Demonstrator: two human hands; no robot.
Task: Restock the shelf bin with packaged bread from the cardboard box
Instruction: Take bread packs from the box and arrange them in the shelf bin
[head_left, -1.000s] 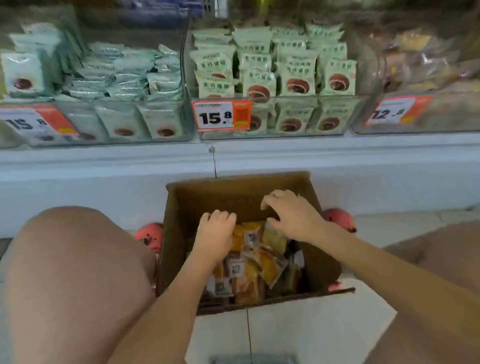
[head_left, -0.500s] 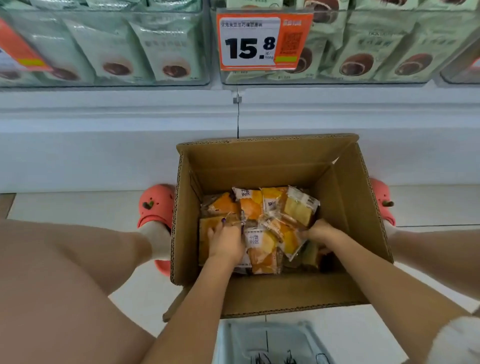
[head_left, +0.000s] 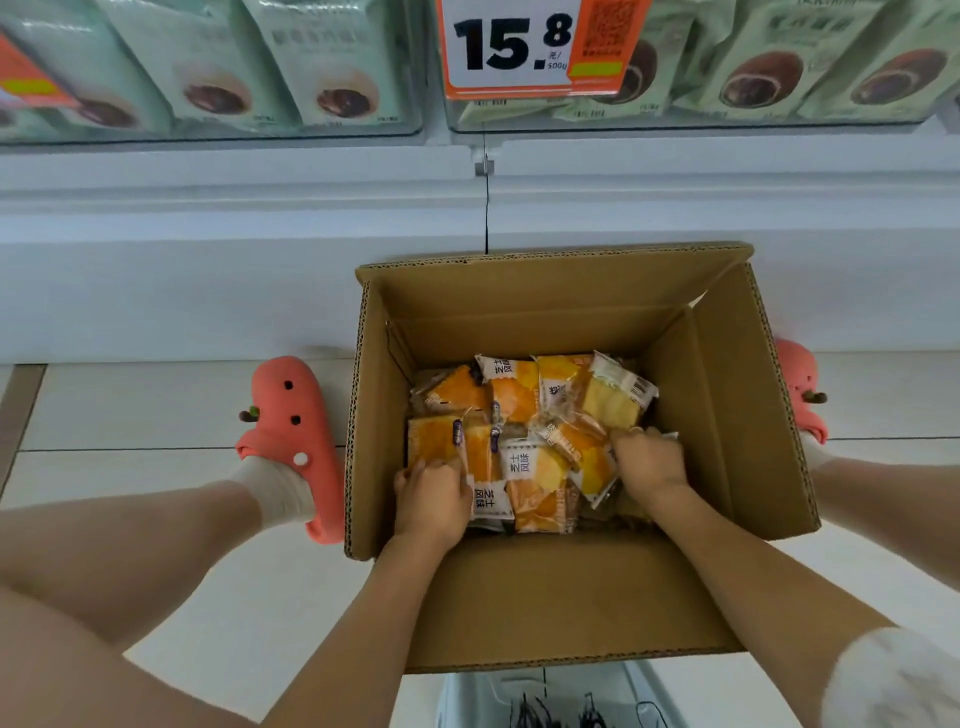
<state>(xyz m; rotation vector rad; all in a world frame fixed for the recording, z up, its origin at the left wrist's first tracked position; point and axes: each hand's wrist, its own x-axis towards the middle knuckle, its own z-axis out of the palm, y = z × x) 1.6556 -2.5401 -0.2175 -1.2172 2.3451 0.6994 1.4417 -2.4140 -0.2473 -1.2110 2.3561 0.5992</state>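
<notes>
I see the clear-wrapped packets of orange and yellow bread (head_left: 530, 447) heaped loosely in the bottom of the open brown cardboard box (head_left: 722, 395), which stands on the pale tiled floor (head_left: 156, 405) against the white shelf base (head_left: 208, 249). My left hand (head_left: 428, 493) lies on the near-left packets with fingers curled together onto one wrapper; my right hand (head_left: 649, 460) has its fingers bunched on the crinkled edge of another at the right of the heap. I judge these packets light, soft and easily crushed, with slick film, so I would pinch the sealed ends or cup several loosely. Above, clear plastic shelf bins (head_left: 426, 124) hold pale green packs behind a white and orange price tag (head_left: 535, 49). Coral pink clog shoes (head_left: 291, 441) flank the box.
</notes>
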